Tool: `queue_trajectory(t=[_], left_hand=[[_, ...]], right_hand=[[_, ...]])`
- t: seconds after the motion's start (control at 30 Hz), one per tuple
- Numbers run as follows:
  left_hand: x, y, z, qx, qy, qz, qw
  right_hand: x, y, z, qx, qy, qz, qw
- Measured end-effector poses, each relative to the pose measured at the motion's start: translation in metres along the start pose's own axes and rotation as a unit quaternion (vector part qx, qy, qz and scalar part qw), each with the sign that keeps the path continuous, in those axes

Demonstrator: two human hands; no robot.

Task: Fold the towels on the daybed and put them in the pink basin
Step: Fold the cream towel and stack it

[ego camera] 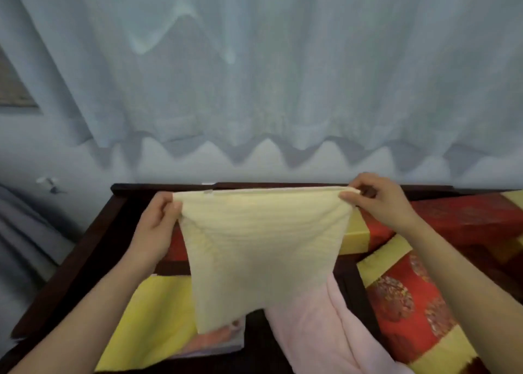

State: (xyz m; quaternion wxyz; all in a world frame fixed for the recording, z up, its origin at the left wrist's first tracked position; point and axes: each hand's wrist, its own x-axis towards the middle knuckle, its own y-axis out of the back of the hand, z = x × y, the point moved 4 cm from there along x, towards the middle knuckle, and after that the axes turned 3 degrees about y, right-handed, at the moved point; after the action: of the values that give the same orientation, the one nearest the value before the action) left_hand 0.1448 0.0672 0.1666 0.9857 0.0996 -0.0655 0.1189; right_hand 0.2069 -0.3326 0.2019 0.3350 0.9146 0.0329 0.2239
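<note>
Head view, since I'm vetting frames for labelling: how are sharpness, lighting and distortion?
Head view: soft all over, with the curtain folds and the yellow towel weave smeared. Head view: light is diffuse and even, with no glare and only a faint shadow under the curtain hem. Head view: the wide angle slants the daybed frame at left and stretches the forearms below the left hand and right hand.

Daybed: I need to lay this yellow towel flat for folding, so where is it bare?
Bare: the yellow cushion left of the pink towel, and the red cushion right of it. Crowded: the middle, where the pink towel lies below the hanging yellow towel.
</note>
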Motion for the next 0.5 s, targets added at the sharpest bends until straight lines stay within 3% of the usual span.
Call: queue_trajectory(t=[0.1, 0.2, 0.33, 0.4, 0.5], left_hand=[[0.028, -0.017, 0.037, -0.031, 0.002, -0.018, 0.999], [0.041, -0.033, 0.061, 0.007, -0.018, -0.017, 1.000], [0.036, -0.057, 0.074, 0.036, -0.058, -0.038, 0.997], [0.025, -0.071, 0.071, 0.057, -0.070, -0.082, 0.993], [-0.005, -0.091, 0.046, 0.097, -0.029, -0.198, 0.975]], right_hand=[[0.010, 0.035, -0.011, 0.006, -0.003, 0.036, 0.999], [0.008, 0.056, -0.007, 0.035, -0.025, 0.072, 0.996], [-0.016, 0.070, -0.001, 0.142, -0.044, 0.110, 0.983], [-0.037, 0.072, 0.000, 0.167, -0.047, 0.068, 0.982], [-0.075, 0.062, 0.014, 0.134, -0.087, -0.090, 0.983]])
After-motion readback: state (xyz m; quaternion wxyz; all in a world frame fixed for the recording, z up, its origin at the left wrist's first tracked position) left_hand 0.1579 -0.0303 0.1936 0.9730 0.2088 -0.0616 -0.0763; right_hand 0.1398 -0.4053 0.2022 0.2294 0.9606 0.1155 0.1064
